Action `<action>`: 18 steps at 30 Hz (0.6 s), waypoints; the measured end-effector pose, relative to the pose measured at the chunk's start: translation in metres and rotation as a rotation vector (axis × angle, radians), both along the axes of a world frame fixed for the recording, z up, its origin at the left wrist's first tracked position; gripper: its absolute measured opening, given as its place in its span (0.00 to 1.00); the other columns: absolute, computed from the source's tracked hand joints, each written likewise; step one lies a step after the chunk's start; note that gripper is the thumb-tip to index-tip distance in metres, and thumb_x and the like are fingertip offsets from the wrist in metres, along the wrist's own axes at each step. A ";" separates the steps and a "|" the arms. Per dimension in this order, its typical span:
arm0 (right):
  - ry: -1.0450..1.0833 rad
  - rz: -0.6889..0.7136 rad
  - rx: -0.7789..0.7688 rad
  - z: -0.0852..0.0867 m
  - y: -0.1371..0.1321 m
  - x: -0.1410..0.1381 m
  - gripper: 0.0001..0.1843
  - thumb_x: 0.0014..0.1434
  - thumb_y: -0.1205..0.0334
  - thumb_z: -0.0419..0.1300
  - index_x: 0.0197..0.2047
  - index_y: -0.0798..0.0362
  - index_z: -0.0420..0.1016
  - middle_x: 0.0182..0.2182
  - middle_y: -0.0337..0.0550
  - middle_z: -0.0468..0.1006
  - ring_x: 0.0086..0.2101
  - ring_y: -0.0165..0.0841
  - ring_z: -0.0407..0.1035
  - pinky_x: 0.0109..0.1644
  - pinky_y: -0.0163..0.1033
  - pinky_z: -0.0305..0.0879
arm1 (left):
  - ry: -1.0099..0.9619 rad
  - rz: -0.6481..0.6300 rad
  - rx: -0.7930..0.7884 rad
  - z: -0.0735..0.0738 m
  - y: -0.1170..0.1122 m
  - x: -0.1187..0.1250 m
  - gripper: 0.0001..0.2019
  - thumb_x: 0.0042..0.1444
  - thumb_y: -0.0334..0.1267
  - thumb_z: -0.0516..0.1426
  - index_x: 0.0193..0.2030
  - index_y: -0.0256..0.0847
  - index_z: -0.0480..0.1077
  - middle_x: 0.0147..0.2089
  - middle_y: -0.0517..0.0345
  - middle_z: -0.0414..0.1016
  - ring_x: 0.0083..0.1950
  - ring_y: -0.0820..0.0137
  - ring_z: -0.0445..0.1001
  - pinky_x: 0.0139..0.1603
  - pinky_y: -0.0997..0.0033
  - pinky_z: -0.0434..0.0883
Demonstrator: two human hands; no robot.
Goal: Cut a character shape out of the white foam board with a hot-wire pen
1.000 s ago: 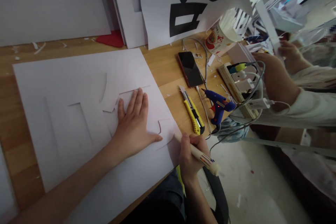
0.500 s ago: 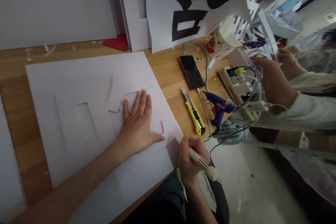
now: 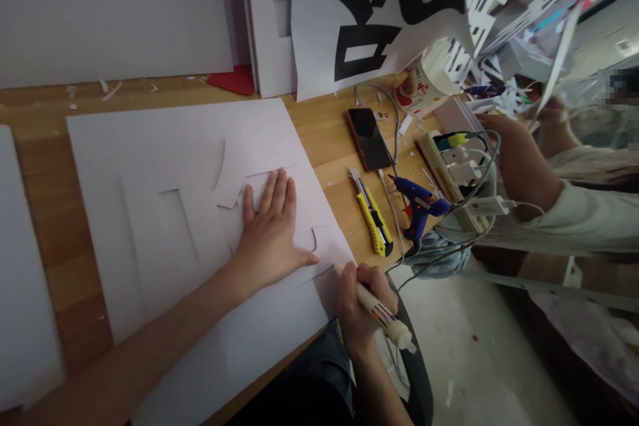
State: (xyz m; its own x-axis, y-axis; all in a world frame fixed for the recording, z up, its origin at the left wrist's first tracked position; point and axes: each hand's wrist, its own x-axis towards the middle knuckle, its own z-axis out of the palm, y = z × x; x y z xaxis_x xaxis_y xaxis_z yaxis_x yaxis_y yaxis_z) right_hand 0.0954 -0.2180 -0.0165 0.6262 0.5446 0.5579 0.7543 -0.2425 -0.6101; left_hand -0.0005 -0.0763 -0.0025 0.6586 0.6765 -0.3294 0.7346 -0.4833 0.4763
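Straight to the white board [image 3: 150, 153], flat on the wooden surface [image 3: 70, 266], with just a thin sliver of wood past its near edge, above the lap. Off the left side, a strip of wood, then a second white board [image 3: 24, 279]; off the far side, a shallow band sprinkled with scraps, stopping at an upright grey-white panel [image 3: 114, 13]. On the right, a wedge of room, wider at the far end, pinched down by the yellow cutter [image 3: 372, 216]. And the look of it: smooth, pale, scored with shadowed cuts, some straight, some curved, some turning sharp corners. Palm down across those cuts, fingers spread and gripping nothing: the left hand [image 3: 267, 239]. Wrapped snugly around a cream pen [image 3: 390, 325]: the fingers of the right hand [image 3: 352, 319], with the tip down near the right-hand corner, at a faint line. Farther out, past the cutter, the phone [image 3: 368, 140], the blue glue gun [image 3: 419, 203] and a power strip [image 3: 433, 146] crowded with plugs. Behind those, a printed cup [image 3: 419, 86] beside a sheet with bold black shapes [image 3: 312, 26]. At far right, blurred, another person's forearm [image 3: 519, 163].
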 end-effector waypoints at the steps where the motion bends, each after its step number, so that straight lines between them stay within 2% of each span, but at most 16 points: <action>1: 0.001 0.006 -0.004 0.000 0.000 0.000 0.19 0.57 0.69 0.60 0.20 0.51 0.56 0.14 0.26 0.58 0.15 0.20 0.51 0.19 0.29 0.51 | -0.008 0.001 0.003 0.000 0.000 0.000 0.66 0.41 0.60 0.66 0.74 0.26 0.33 0.75 0.44 0.18 0.77 0.55 0.24 0.72 0.41 0.24; 13: 0.059 0.100 -0.063 -0.010 -0.012 -0.019 0.19 0.58 0.70 0.60 0.22 0.50 0.55 0.16 0.26 0.56 0.15 0.21 0.50 0.19 0.32 0.49 | -0.034 -0.001 0.038 -0.003 -0.002 -0.002 0.64 0.42 0.60 0.66 0.74 0.25 0.36 0.76 0.40 0.23 0.77 0.52 0.26 0.72 0.39 0.27; 18: 0.018 0.117 -0.089 -0.009 -0.013 -0.027 0.18 0.59 0.70 0.60 0.23 0.50 0.56 0.16 0.26 0.56 0.16 0.22 0.51 0.20 0.33 0.49 | -0.037 -0.003 0.059 -0.003 -0.002 -0.002 0.63 0.43 0.60 0.65 0.74 0.25 0.37 0.76 0.38 0.24 0.77 0.50 0.27 0.72 0.39 0.28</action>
State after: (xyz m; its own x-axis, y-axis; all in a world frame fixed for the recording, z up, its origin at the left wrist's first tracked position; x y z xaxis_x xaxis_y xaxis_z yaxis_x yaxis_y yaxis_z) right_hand 0.0681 -0.2307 -0.0259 0.5649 0.6618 0.4929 0.7696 -0.2071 -0.6040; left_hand -0.0024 -0.0782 -0.0058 0.6714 0.6921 -0.2651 0.7159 -0.5130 0.4736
